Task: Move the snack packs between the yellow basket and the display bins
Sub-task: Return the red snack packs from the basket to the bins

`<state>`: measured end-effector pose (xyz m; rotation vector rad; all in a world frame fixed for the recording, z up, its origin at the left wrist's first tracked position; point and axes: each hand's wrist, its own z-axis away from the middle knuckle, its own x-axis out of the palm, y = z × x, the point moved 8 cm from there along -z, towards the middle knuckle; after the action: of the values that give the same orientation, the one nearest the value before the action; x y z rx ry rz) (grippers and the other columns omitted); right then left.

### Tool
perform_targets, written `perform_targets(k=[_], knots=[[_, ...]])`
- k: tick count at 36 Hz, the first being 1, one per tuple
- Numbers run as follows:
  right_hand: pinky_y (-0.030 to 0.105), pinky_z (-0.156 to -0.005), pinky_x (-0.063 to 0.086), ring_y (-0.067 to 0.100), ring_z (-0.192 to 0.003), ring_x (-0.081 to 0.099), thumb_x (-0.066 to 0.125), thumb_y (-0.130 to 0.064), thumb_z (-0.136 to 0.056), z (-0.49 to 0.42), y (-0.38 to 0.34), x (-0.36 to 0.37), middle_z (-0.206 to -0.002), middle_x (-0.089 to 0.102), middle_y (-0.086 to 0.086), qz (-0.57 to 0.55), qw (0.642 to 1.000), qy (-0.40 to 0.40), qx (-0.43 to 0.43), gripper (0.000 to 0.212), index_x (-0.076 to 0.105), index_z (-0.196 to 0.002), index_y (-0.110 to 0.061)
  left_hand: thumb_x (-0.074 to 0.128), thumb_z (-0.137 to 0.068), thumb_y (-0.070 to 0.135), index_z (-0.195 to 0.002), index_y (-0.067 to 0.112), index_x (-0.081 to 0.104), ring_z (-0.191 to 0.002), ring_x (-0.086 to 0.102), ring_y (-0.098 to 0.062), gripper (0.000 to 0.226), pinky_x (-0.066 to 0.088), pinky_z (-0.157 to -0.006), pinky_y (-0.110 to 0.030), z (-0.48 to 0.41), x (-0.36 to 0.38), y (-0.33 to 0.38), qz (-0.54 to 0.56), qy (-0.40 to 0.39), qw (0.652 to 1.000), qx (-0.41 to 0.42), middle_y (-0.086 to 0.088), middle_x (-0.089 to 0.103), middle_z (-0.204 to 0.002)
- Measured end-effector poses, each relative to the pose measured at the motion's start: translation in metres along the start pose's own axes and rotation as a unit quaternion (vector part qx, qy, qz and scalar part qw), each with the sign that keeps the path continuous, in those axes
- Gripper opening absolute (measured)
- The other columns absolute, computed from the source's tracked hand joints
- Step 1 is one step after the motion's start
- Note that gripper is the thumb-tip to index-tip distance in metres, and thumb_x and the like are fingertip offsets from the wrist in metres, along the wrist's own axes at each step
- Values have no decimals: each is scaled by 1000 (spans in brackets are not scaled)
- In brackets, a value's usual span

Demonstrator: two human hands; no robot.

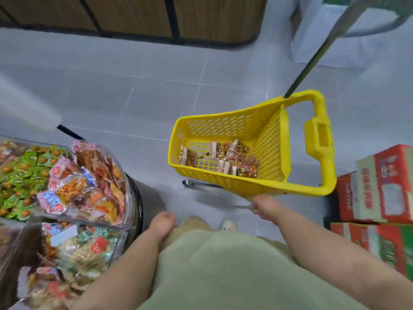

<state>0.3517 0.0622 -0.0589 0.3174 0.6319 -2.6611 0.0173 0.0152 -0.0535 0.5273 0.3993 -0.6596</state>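
The yellow basket [225,125] stands tilted on the grey tile floor ahead and to my right. Several red and gold snack packs [234,158] lie on its bottom. My right hand [264,206] grips a thin grey metal bar at the basket's near edge. My left hand [162,222] hangs by my body with loosely curled fingers and holds nothing. On my left stand clear display bins [130,198]. One bin holds green snack packs [22,171], another orange and pink packs [89,180], and a nearer one mixed packs [82,247].
A long dark pull rod [312,57] rises from the basket's far rim. Red cardboard boxes [380,186] are stacked at the right, close to the basket. Wood-panelled shelving [134,16] runs along the far side, and a white box [330,45] sits at the top right.
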Motion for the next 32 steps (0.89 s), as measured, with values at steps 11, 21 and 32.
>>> perform_targets(k=[11, 21, 32], knots=[[23, -55, 41, 11, -63, 55, 54, -12, -91, -30, -80, -39, -72, 58, 1, -73, 992, 35, -101, 8, 60, -94, -15, 44, -94, 10, -75, 5, 53, -52, 46, -18, 21, 30, -44, -23, -54, -12, 68, 81, -19, 996, -25, -8, 58, -68], [20, -51, 40, 10, -67, 54, 51, -16, -95, -87, -110, -64, -85, 58, 1, -101, 994, 49, -10, 19, 58, -111, -7, 44, -98, 16, -93, 5, 56, -62, 54, -18, 17, 38, -55, -25, -136, -67, 147, 102, -7, 995, -21, -8, 60, -78], [18, -58, 42, 10, -72, 56, 52, -12, -95, -159, -121, -36, -85, 58, 0, -87, 996, -13, 34, 24, 58, -116, -2, 64, -85, 22, -123, 6, 58, -112, 55, -39, 42, 43, -91, -42, -216, -140, 186, -27, 190, 981, -31, -20, 61, -121]])
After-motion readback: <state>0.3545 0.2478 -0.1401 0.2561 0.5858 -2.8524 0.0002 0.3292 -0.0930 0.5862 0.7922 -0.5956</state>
